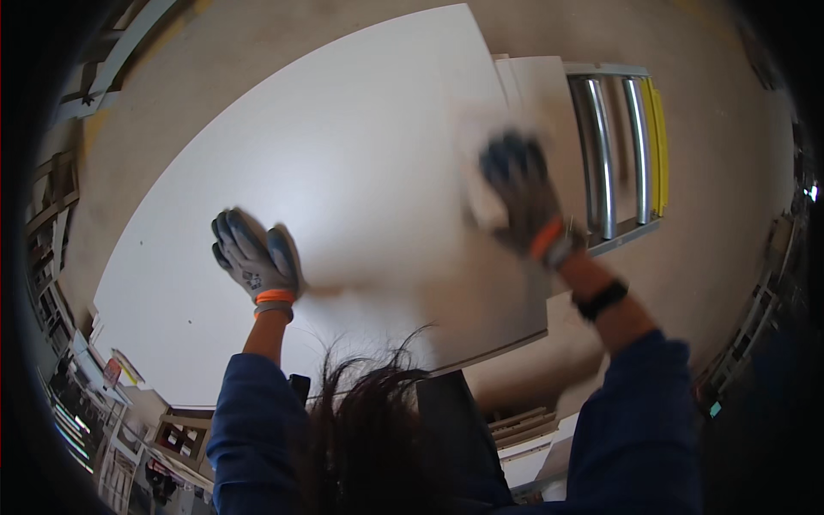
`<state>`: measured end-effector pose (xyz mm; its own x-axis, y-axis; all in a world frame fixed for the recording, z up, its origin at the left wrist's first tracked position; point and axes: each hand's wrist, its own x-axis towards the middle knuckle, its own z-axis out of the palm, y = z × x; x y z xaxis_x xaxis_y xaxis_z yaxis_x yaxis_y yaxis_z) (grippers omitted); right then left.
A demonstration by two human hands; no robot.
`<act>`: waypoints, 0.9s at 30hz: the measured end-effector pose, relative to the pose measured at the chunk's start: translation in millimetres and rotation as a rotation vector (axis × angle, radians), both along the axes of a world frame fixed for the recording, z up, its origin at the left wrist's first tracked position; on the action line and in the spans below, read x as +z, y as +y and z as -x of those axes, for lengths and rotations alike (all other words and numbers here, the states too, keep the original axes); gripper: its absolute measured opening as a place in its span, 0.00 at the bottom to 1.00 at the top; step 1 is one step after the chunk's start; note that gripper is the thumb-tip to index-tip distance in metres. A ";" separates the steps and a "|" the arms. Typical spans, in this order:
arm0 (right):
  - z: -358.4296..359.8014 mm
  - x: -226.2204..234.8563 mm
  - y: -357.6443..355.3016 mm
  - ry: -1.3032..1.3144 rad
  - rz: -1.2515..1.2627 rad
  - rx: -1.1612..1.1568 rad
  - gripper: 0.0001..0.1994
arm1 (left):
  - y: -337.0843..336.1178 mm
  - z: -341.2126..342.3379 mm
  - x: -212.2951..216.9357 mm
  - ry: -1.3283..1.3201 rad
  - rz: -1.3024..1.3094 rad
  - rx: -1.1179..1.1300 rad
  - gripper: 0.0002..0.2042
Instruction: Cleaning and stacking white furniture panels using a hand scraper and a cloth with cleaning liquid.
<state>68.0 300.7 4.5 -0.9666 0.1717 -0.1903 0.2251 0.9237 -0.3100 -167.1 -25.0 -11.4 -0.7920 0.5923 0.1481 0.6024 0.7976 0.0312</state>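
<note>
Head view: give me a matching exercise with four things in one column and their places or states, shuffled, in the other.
Things
1. left gloved hand
2. wristband
3. metal rollers
4. right gloved hand

Places or states
A. black, around the right forearm
B. blurred, near the panel's right edge
C. over the left part of the white panel
D. silver, beside a yellow strip

Pairs: 1-C, 2-A, 3-D, 4-B
</note>
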 end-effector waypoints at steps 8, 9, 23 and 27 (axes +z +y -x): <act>-142.4 18.1 -74.6 -0.305 0.090 0.146 0.48 | 4.4 -3.0 0.7 0.045 -0.013 -0.037 0.31; -103.4 15.9 -59.9 -0.325 0.055 0.145 0.49 | 1.8 -3.3 1.1 0.061 0.001 -0.031 0.31; 67.3 11.6 -38.6 -0.092 -0.286 0.197 0.42 | -4.3 0.6 -2.6 -0.052 -0.080 0.021 0.35; -74.1 27.8 -116.2 -0.455 0.055 0.402 0.46 | -4.0 -1.1 -5.9 -0.044 -0.116 0.035 0.35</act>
<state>142.1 184.5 32.3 -0.7731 -0.2114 -0.5980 -0.0165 0.9492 -0.3143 -165.9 -29.1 -17.3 -0.8189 0.5454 0.1787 0.5706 0.8074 0.1503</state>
